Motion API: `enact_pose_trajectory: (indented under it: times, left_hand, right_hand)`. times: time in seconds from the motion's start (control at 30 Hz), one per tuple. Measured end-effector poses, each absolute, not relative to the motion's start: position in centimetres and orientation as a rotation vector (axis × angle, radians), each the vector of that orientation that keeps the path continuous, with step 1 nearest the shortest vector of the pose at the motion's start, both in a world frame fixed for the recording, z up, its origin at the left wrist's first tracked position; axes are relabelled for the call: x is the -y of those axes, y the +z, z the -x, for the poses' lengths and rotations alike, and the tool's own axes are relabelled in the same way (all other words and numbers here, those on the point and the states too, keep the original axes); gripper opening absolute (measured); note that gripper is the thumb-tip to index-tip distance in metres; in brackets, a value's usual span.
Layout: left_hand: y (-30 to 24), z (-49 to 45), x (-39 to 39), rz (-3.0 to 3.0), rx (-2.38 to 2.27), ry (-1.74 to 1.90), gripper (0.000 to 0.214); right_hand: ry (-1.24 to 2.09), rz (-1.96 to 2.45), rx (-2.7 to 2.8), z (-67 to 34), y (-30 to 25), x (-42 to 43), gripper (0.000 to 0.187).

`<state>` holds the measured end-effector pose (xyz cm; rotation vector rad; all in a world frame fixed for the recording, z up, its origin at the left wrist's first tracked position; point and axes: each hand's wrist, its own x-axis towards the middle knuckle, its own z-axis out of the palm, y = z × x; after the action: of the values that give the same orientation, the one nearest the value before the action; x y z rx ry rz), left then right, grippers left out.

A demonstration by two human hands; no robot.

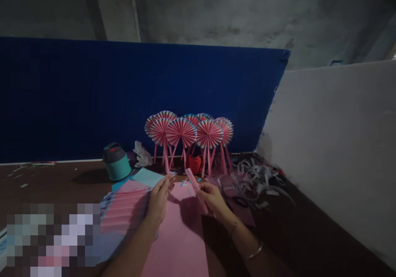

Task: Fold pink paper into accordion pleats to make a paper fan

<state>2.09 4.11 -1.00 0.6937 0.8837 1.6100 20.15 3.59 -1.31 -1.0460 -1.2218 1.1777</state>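
Note:
My right hand (213, 200) is closed around a narrow folded pink paper strip (193, 181), which it holds tilted above the table. To its left, my left hand (160, 198) has its fingertips pinched together. Something small and pale shows at those fingertips, too small to name. Beneath both hands lies a large pink paper sheet (177, 248), shadowed in the middle. Small blue and orange scraps (185, 183) rest at its far end. Beside my left wrist is a stack of creased pink paper (123, 215) with bluish edges.
Several round pleated paper fans (181, 132) stand on pink legs at the back, near a red container (194, 164). A teal, dark-lidded container (117, 162) and crumpled clear plastic (142, 155) stand left. Tangled pale strips (256, 180) lie right. Blue (123, 95) and white panels (334, 145) border the table.

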Motion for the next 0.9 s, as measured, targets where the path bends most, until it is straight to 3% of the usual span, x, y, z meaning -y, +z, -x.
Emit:
enact_pose_trajectory:
  times: [0.33,0.9]
  left_hand:
    - [-1.7,-2.2,-4.1,-0.929,-1.114,1.607,0.037]
    - [-1.7,-3.3,-3.5,-1.021,-1.118,1.480,0.028]
  right_hand:
    - [1.205,1.043,1.031,-20.1,-1.0,-3.6,0.028]
    - [1.218,1.011,1.104,-20.1,-1.7,-3.9,0.037]
